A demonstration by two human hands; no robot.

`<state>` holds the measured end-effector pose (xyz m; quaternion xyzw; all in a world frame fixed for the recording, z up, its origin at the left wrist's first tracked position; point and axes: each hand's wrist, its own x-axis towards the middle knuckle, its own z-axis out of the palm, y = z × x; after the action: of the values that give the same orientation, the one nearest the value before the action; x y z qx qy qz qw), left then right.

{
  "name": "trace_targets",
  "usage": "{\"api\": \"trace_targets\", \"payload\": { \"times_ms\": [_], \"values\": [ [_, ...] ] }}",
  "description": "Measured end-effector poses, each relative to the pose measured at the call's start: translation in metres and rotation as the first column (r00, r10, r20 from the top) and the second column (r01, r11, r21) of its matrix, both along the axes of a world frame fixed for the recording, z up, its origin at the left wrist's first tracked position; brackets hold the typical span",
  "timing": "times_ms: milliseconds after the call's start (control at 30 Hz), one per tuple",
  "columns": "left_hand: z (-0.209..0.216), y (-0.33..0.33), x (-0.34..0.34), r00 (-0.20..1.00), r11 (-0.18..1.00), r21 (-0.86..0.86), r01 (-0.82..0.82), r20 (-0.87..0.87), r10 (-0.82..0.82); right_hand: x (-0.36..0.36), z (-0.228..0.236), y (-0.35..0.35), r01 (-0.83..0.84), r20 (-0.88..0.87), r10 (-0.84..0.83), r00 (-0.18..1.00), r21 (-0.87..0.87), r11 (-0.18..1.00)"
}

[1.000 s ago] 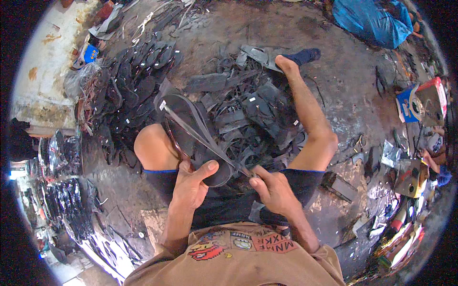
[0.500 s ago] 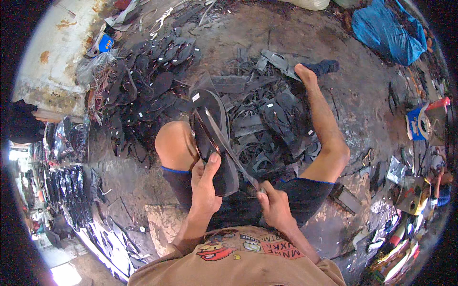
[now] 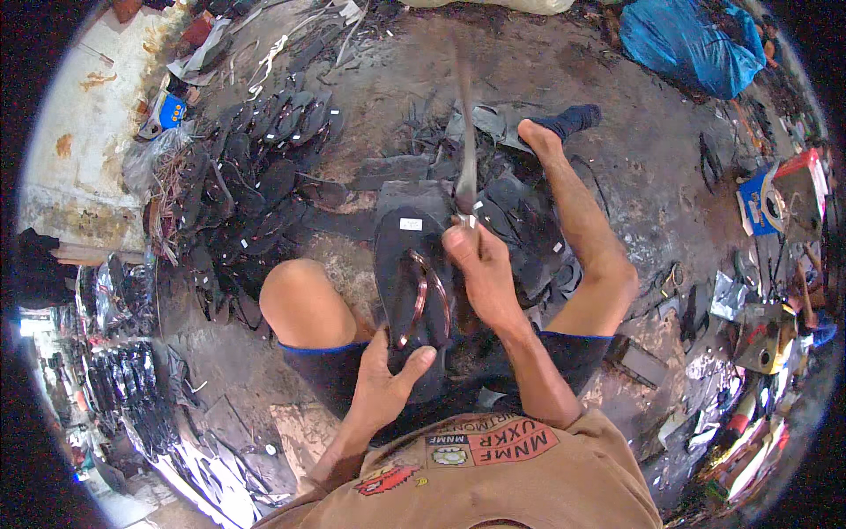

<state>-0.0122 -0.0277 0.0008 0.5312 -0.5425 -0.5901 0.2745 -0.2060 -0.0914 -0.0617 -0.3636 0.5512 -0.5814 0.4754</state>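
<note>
Between my knees, my left hand point(image 3: 381, 388) grips the heel end of a black flip-flop point(image 3: 397, 282), with its thumb on top. The flip-flop has a shiny copper-coloured strap and a white sticker near the toe. A wider dark sheet of sole material sticks out around its toe end. At the flip-flop's right side, my right hand point(image 3: 483, 271) is closed around a long knife point(image 3: 468, 150). Its grey blade points away from me, and the tip is blurred. Most of the handle is hidden in my fingers.
Several black flip-flops point(image 3: 256, 176) are piled at the far left. Dark sole scraps point(image 3: 388, 169) and more flip-flops point(image 3: 515, 220) lie ahead, near my bare foot point(image 3: 539, 137). A blue plastic sack point(image 3: 692, 48) sits far right. Scissors point(image 3: 672, 278) and a box point(image 3: 765, 339) lie right.
The knife has come away from along the flip-flop's right edge and swung to point ahead. My right hand has moved forward. The flip-flop has turned face-up, still in my left hand.
</note>
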Motion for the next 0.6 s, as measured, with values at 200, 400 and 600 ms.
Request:
{"api": "trace_targets", "payload": {
  "times_ms": [200, 400, 600],
  "values": [
    [0.020, -0.045, -0.001, 0.950, 0.978, 0.121, -0.172, -0.242, 0.197, 0.017, 0.038, 0.069, -0.050, 0.006, 0.050, 0.999, -0.059, 0.997],
    [0.036, -0.029, 0.035, 0.827, 0.870, 0.486, -0.083, -0.453, 0.333, -0.024, 0.055, 0.188, -0.217, -0.294, 0.310, 0.904, 0.310, 0.926],
    [0.031, -0.007, 0.039, 0.820, 0.834, 0.531, -0.150, -0.404, 0.405, -0.015, 0.042, 0.288, -0.349, -0.288, 0.542, 0.790, 0.516, 0.782]
  ]
}}
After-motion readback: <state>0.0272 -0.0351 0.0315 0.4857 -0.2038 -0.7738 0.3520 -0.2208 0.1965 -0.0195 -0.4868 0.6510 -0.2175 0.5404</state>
